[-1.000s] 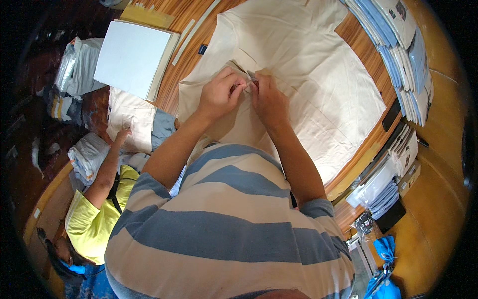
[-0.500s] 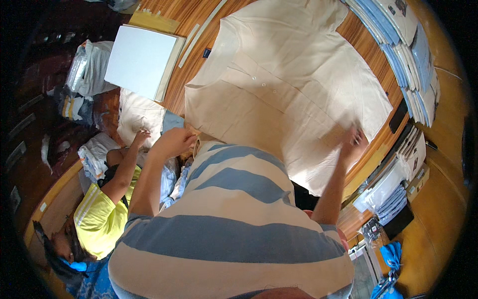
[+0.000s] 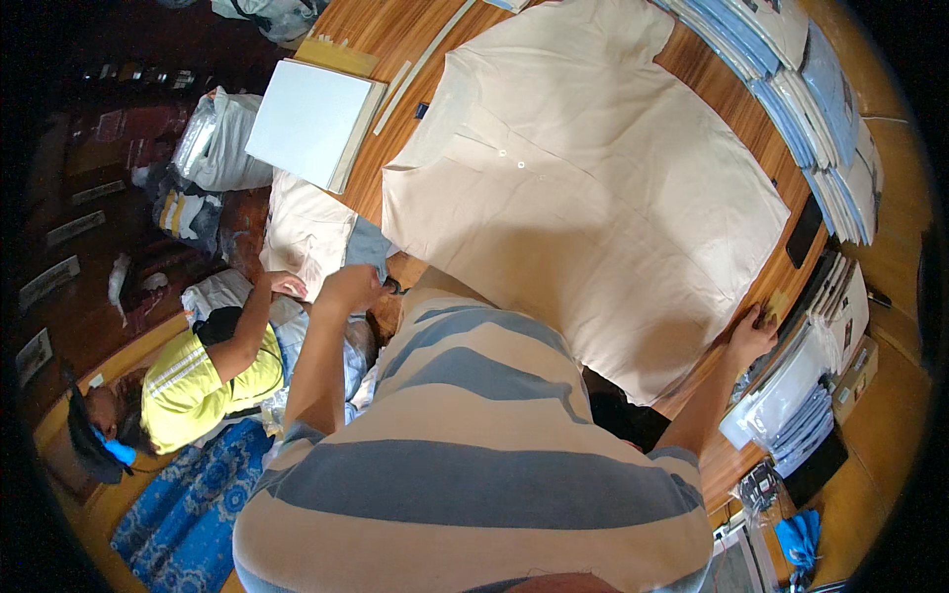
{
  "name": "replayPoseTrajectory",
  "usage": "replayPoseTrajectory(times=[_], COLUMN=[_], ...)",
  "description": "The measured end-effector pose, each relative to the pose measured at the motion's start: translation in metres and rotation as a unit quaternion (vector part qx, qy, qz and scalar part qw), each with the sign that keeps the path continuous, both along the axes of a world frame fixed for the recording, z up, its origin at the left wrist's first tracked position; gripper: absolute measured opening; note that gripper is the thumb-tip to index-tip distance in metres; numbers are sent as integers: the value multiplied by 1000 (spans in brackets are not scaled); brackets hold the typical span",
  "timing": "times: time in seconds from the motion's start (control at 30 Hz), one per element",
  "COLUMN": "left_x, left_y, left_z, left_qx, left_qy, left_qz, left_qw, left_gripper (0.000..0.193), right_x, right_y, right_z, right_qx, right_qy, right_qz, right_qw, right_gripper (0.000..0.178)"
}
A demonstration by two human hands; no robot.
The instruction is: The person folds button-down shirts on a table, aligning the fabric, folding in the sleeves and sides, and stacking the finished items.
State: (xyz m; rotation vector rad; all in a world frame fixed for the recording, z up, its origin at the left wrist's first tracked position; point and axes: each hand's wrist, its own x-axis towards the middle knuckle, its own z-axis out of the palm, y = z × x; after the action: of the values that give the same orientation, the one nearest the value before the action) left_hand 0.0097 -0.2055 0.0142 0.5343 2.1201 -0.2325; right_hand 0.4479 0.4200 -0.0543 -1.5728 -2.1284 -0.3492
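A cream short-sleeved shirt (image 3: pixel 583 198) with a buttoned placket lies spread on the wooden table (image 3: pixel 727 109). My right hand (image 3: pixel 753 338) is off the shirt, by the table's right edge next to a strip of tan tape (image 3: pixel 779 299). Its fingers are bent together, and anything between them is too small to make out. My left hand (image 3: pixel 353 288) is closed beside the shirt's lower left, at the near side of the table. Something small and dark shows at its fingertips, but its kind cannot be told.
Stacks of folded shirts (image 3: pixel 806 119) line the right side, with a black phone (image 3: pixel 804 232) near them. A white board (image 3: pixel 306 124) lies at the back left. At the left, a co-worker in a yellow top (image 3: pixel 203 381) handles cream cloth (image 3: pixel 301 232).
My right hand has moved from above the shirt's right part out to the table's right edge. My left hand stays closed near the same spot. The whole view has shifted slightly.
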Motion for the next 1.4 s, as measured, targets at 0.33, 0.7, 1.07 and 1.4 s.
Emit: replayPoseTrajectory(times=[0.33,0.7,1.07,1.4], left_x=[-45,-69,-94,-120], left_y=[137,138,165,165], left_z=[34,2,-36,-54], left_qx=[378,534,530,462], left_qy=[176,158,18,-102], left_qz=[105,173,169,250], left_qw=[903,813,830,845], left_gripper=[23,25,42,42], right_x=[-250,-450,-449,-461], right_y=[-221,-305,-268,-272], right_z=[36,34,37,21], right_qx=[-368,-363,-460,-252], right_qy=[187,14,113,-15], right_qz=[402,528,526,552], right_qw=[818,767,706,795], right_gripper=[14,18,21,18])
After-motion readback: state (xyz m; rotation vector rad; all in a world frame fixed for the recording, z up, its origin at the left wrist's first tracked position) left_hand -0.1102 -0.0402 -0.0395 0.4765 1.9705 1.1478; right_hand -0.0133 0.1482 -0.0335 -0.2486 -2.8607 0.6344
